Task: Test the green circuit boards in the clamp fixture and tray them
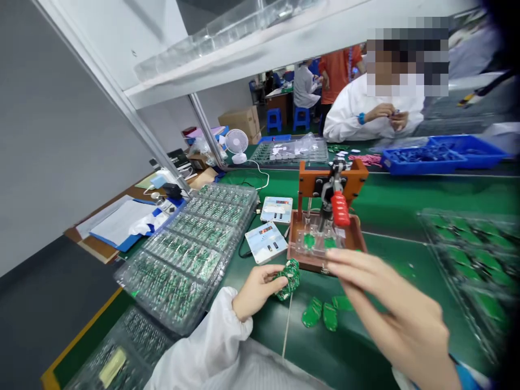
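Observation:
My left hand point(255, 290) is closed round a stack of small green circuit boards point(289, 277), held just left of a brown test jig point(325, 238). The jig has a red-handled clamp lever point(339, 208) and green boards seated under a clear plate. My right hand point(385, 303) is raised in front of the jig with fingers stretched toward its front edge; it is blurred and I see nothing in it. Three loose green boards point(323, 313) lie on the green mat below the jig.
Clear trays of green boards point(190, 244) are stacked at the left, another tray point(475, 254) at the right. Two small white meters point(270, 230) sit beside the jig. Across the bench a person in white point(365, 116) works near blue bins point(442, 154). A small fan point(236, 143) stands behind.

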A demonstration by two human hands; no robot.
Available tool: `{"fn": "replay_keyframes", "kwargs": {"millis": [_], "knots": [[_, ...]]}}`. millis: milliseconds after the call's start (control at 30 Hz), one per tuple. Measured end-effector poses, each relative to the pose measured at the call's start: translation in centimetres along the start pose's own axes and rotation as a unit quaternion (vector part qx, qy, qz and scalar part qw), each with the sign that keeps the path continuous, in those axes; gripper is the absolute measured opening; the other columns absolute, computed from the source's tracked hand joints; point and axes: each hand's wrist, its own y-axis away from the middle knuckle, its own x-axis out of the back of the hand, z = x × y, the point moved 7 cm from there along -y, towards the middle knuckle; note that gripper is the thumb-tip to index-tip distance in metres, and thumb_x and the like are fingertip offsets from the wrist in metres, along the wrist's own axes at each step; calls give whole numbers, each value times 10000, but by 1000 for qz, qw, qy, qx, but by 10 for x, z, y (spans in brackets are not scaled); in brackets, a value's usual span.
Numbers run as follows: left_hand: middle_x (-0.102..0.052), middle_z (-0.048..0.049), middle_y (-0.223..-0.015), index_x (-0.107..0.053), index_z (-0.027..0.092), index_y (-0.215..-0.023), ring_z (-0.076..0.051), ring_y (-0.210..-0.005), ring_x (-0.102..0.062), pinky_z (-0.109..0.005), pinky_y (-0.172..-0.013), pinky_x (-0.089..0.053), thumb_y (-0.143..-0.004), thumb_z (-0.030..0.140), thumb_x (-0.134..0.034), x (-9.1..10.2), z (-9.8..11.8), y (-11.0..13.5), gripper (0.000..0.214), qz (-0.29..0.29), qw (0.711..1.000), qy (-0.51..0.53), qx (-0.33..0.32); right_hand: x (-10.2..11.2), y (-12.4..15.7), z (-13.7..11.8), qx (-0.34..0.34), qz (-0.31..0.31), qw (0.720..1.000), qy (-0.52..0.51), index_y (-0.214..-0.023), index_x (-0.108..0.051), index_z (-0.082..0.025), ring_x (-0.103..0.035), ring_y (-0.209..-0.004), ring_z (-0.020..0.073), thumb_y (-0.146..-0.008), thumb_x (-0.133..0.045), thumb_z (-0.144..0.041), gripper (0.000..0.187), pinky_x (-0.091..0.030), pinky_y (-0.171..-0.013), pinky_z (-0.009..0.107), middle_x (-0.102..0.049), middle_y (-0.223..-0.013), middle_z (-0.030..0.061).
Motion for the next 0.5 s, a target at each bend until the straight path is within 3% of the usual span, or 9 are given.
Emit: {"fn": "replay_keyframes", "kwargs": {"millis": [67,133,267,333,400,500], "knots": [[-765,-76,-1057,-797,227,-1097,-259,-963,-705,-364,-897,-547,-747,597,-818,-14,-1,0,509,-32,1000,2,-1,-13,25,7,-51,-46,998,-2,-1231,-681,-300,-692,-1187,175,-928,-605,-103,370,-577,-1037,299,-719,-1279,9],[-766,-76,-1063,-792,223,-1102,-258,-973,-705,-357,-903,-543,-767,575,-807,-23,-1,1,486,-54,999,-2,5,-31,54,27,-167,-79,982,-38,-1340,-626,-322,-686,-1213,207,-943,-626,-216,411,-616,-988,331,-673,-1375,33],[-765,-80,-1087,-788,197,-1085,-264,-995,-697,-346,-915,-522,-821,514,-758,-40,-4,1,413,-105,993,-46,3,-73,106,63,-390,-114,886,-222,-1463,-538,-296,-729,-1117,221,-922,-654,-370,558,-645,-908,341,-658,-1392,85],[-767,-68,-1089,-791,200,-1077,-266,-1007,-693,-338,-914,-513,-849,464,-718,-48,-8,1,356,-132,988,-77,0,-85,122,70,-447,-110,845,-272,-1428,-582,-273,-761,-939,194,-888,-686,-393,563,-652,-852,329,-710,-1291,81],[-773,-54,-1066,-798,210,-1063,-261,-983,-695,-326,-880,-509,-862,418,-691,-53,-13,2,309,-152,983,-106,2,-90,133,74,-484,-105,821,-285,-1368,-643,-256,-752,-822,171,-859,-711,-409,536,-649,-804,314,-746,-1180,66],[-781,-37,-1011,-812,227,-1032,-248,-915,-698,-310,-801,-496,-857,370,-686,-55,-24,5,259,-178,973,-144,15,-88,143,78,-505,-105,811,-277,-1257,-723,-241,-747,-878,188,-836,-726,-417,457,-634,-792,287,-765,-1060,50]]}}
